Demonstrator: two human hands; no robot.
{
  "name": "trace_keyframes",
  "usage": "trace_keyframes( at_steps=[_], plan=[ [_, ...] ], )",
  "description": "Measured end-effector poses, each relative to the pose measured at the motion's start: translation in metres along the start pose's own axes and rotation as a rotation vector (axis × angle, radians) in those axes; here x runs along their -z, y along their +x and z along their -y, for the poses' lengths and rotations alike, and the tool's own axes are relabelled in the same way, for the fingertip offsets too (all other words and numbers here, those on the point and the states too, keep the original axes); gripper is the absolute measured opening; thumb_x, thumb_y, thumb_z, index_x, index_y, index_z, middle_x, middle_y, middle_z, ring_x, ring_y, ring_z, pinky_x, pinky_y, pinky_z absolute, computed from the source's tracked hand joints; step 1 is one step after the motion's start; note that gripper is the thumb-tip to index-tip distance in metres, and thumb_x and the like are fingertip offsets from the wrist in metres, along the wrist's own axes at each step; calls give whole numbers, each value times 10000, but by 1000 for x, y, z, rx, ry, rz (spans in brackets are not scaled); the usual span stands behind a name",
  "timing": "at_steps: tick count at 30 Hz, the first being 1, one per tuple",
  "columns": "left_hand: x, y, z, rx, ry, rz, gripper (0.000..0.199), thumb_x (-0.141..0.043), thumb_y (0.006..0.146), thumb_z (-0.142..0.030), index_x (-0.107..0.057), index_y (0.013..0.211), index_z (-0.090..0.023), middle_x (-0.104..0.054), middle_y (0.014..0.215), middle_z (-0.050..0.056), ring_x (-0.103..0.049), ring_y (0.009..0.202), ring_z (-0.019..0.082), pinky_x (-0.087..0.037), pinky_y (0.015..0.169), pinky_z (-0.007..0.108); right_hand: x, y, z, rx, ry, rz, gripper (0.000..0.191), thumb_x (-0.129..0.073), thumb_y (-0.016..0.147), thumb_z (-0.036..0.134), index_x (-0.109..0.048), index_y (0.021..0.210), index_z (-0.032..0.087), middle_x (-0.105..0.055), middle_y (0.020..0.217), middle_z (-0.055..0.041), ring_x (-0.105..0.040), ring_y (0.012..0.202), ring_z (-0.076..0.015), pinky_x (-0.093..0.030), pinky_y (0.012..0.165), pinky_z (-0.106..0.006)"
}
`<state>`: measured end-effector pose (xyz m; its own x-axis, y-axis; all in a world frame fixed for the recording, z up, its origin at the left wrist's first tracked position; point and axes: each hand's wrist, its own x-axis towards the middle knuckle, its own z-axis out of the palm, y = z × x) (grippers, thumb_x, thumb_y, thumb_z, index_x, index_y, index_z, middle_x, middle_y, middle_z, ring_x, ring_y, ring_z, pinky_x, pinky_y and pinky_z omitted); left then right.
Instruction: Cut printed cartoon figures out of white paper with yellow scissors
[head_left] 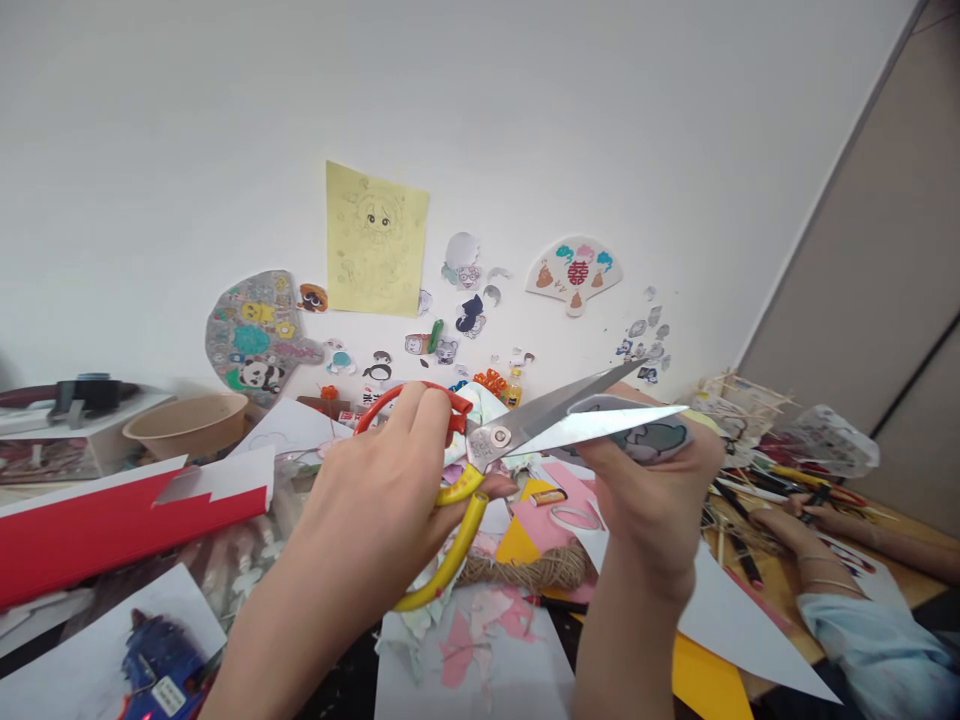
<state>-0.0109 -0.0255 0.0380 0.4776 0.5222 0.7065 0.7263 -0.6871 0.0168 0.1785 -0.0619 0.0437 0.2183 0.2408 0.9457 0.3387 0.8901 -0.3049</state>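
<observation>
My left hand [390, 475] is closed around the handles of a pair of scissors [480, 450], one handle red and the other yellow. The two metal blades stand apart and point to the right. Between them sits the edge of a small grey paper cutout [651, 440] with a dark-outlined green drawing. My right hand [652, 490] pinches this cutout from below and behind, thumb in front. Part of the cutout is hidden by the lower blade and my fingers.
Below lie paper scraps [472, 640], a twine bundle [525, 572] and a blue glue gun [161, 660]. Red paper [127, 530] and a tan bowl [187, 420] are at left. Another person's hands [787, 535] work at right. Drawings and a paper fan [576, 275] hang on the wall.
</observation>
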Motion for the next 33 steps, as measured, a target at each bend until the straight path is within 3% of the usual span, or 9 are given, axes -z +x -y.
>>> trace_keyframes(
  at_steps=[12, 22, 33],
  plan=[
    [-1, -1, 0, -34, 24, -15, 305, -462, 957, -541, -352, 973, -257, -545, 909, 8, -531, 604, 182, -288, 472, 276, 4, -1, 5, 34, -75, 20, 172, -705, 790, 63, -735, 715, 216, -647, 653, 32, -545, 579, -101, -444, 533, -264],
    [0, 1, 1, -56, 90, -20, 332, -432, 960, -575, -351, 952, -253, -520, 854, 7, -497, 552, 177, -270, 460, 275, 9, 0, 7, 76, -174, 19, 158, -722, 774, 69, -726, 710, 213, -675, 667, 30, -576, 580, -110, -463, 520, -267],
    [0, -3, 5, -56, 57, 26, 325, -515, 931, -549, -384, 976, -254, -607, 928, 23, -596, 672, 214, -274, 490, 283, 17, -2, 8, -16, -192, 47, 161, -745, 751, 80, -732, 697, 231, -627, 613, 47, -531, 562, -110, -426, 524, -271]
  ],
)
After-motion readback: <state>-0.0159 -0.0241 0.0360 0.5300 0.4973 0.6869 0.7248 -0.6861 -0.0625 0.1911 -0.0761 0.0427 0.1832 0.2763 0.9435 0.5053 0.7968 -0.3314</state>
